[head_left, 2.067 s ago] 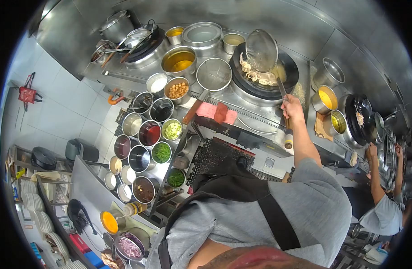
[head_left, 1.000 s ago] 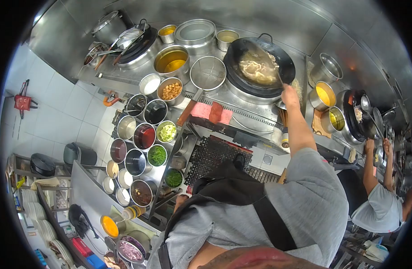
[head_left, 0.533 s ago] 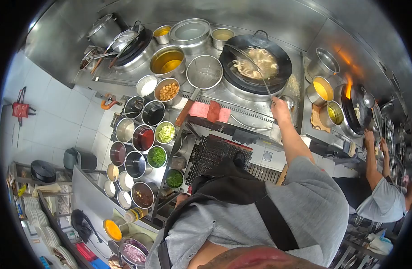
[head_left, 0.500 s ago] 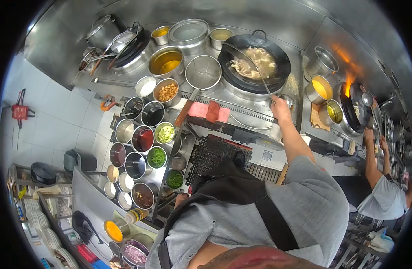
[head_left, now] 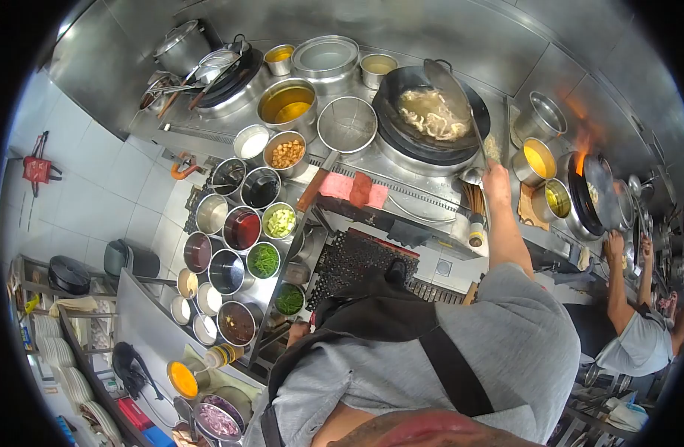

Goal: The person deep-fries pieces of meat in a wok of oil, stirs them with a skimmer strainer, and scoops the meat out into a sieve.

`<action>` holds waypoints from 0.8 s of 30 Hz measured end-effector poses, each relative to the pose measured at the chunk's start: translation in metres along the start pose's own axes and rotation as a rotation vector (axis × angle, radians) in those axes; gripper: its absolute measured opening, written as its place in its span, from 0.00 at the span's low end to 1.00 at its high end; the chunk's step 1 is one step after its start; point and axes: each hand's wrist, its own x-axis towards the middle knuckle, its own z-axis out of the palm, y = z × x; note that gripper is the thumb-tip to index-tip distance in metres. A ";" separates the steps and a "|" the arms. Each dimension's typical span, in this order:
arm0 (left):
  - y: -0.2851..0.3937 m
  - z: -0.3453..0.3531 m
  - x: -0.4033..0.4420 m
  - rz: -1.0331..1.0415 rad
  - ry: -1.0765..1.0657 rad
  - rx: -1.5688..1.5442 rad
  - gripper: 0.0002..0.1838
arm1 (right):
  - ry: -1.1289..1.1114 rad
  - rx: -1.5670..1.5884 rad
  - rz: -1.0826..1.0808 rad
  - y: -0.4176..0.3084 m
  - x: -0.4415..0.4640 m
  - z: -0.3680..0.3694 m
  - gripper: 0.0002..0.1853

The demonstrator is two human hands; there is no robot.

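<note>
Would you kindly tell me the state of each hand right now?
Left hand: partly hidden; open or closed cannot be told.
Right hand: closed on a long-handled utensil over the wok.

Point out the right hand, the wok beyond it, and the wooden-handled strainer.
Right hand [head_left: 495, 182]: head view, middle of the hand.
Wok [head_left: 388, 93]: head view, bare inner wall.
Wooden-handled strainer [head_left: 347, 127]: head view, mesh basket.

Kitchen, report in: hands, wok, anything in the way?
Right hand gripping strainer over wok.
Left hand low, grip unclear.
Pale food in wok.
Strainer hides part of rim.
</note>
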 end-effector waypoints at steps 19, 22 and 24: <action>0.001 0.016 0.019 0.088 0.003 -0.077 0.14 | -0.044 0.080 -0.001 0.012 0.005 0.036 0.21; 0.002 0.026 0.029 0.082 -0.010 -0.002 0.16 | -0.114 0.086 0.122 0.028 -0.023 0.064 0.19; 0.004 0.031 0.033 0.089 -0.024 0.060 0.17 | -0.038 0.026 -0.020 0.027 -0.029 0.066 0.19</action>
